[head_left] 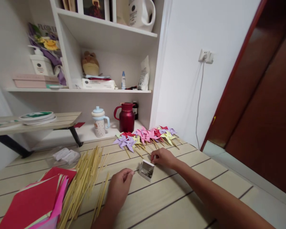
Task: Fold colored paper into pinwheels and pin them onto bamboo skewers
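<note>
A small white box (143,175) stands open between my hands, with tiny dark pieces inside, too small to name. My left hand (119,186) is left of it, thumb and forefinger pinched together; what they hold, if anything, is too small to make out. Just right of the box's raised lid, my right hand (164,157) is closed with fingertips down near the table; its grip is hidden. Beyond it lie several paper pinwheels (146,135) on thin sticks, in pink, purple, red and yellow. Loose wooden sticks (84,178) lie left of my left hand.
Stacked coloured paper (33,203) lies at the front left, with a clear plastic bag (66,156) behind it. A patterned cup (100,124) and a red jug (127,117) stand at the back. A small raised table (64,119) is at left, under white shelves (105,91).
</note>
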Available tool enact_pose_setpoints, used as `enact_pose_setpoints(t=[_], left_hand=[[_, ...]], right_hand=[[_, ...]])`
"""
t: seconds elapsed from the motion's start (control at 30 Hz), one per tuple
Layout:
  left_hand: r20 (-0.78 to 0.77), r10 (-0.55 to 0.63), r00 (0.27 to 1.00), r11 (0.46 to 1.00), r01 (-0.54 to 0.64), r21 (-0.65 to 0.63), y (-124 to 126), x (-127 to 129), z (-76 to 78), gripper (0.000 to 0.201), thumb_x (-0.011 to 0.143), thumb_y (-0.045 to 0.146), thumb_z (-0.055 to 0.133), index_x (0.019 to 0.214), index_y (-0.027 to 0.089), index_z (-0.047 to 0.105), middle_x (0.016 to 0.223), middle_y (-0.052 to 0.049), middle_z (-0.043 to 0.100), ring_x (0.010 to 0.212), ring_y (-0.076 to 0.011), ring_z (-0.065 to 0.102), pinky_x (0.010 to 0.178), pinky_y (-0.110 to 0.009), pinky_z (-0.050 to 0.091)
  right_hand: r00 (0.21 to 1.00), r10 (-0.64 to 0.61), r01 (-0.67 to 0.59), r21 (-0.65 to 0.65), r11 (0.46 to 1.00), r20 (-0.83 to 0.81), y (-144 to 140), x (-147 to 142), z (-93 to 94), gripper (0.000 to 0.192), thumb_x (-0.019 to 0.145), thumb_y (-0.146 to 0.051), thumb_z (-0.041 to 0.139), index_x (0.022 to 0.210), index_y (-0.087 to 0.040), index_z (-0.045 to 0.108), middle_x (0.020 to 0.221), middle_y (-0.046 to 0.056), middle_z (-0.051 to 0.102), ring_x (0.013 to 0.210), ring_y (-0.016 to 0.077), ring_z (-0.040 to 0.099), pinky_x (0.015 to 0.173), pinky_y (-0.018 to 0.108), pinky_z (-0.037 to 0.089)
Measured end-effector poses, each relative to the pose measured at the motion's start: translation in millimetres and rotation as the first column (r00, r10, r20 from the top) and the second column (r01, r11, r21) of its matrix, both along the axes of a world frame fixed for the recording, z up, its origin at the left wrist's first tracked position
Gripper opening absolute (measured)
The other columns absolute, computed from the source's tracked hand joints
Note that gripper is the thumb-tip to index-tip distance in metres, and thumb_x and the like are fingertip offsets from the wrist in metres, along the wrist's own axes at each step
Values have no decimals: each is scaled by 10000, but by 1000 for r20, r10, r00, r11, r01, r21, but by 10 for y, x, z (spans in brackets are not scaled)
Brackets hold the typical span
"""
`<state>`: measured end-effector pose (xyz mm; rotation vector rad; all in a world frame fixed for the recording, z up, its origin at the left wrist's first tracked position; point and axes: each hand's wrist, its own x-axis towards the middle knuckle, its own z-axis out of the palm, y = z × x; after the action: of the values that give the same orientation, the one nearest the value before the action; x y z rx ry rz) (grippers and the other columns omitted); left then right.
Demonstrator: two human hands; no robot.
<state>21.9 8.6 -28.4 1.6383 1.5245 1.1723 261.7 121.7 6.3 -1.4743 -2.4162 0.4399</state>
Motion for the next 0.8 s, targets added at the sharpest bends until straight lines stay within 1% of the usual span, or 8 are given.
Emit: enact_pose_setpoints(t=[0.17,0.33,0.43,0.5,0.57,0.67,0.73,0.8], left_hand=[[5,5,1000,1000,-5,20,7,1,15,346,872,437,508,829,164,717,784,-60,756,749,-213,678,689,-271,477],[3,11,1000,1000,-11,5,-6,-8,-23,394,869,427,505,1054,166,736,990,-94,777,880,-219,705,794,-280,500],[-117,13,993,1000,-12,6,-15,-12,-55,409,876,435,498,1087,183,742,800,-52,762,716,-194,671,673,-272,471],[-205,18,979,1000,-17,11,-18,-9,-56,407,883,435,487,1087,198,748,645,-13,695,609,-177,610,588,-263,414],[-273,26,962,1000,-23,15,-24,-2,-34,414,892,430,470,1098,200,746,589,2,647,570,-170,569,556,-260,372],[-337,31,941,999,-27,19,-48,10,23,427,905,418,443,1122,196,737,606,-7,657,576,-174,570,553,-264,357],[-371,36,928,999,-31,21,-78,22,61,419,908,400,439,1127,202,736,643,-20,689,605,-182,597,561,-266,363],[-410,35,911,999,-29,21,-112,38,89,402,909,381,446,1135,214,734,709,-38,733,658,-193,635,590,-269,385]], right_hand=[[996,83,-86,65,994,42,-98,-160,66,203,760,-175,652,856,-290,790,884,23,785,824,206,659,640,250,349],[988,145,-149,77,986,55,-173,-291,78,211,745,-109,608,708,-248,762,772,37,773,751,199,649,638,257,334],[990,143,-144,72,987,18,-197,-290,41,196,772,-144,600,744,-252,761,802,40,773,768,203,653,665,259,351],[993,114,-112,64,992,-26,-192,-248,-4,205,803,-181,591,847,-273,769,887,42,777,842,216,662,702,261,374],[995,57,-53,49,997,-81,-175,-179,-59,250,826,-201,573,973,-284,757,963,47,770,908,228,662,739,269,397],[984,-32,30,-16,999,-172,-167,-57,-134,306,877,-237,504,1103,-236,712,845,55,753,764,209,667,691,274,428],[969,-59,41,-81,996,-240,-196,16,-159,361,942,-309,403,1104,-180,698,683,39,703,608,187,633,602,266,434],[948,-66,26,-131,991,-312,-257,70,-157,503,990,-414,277,1099,-149,690,663,40,678,586,184,627,561,264,441]])
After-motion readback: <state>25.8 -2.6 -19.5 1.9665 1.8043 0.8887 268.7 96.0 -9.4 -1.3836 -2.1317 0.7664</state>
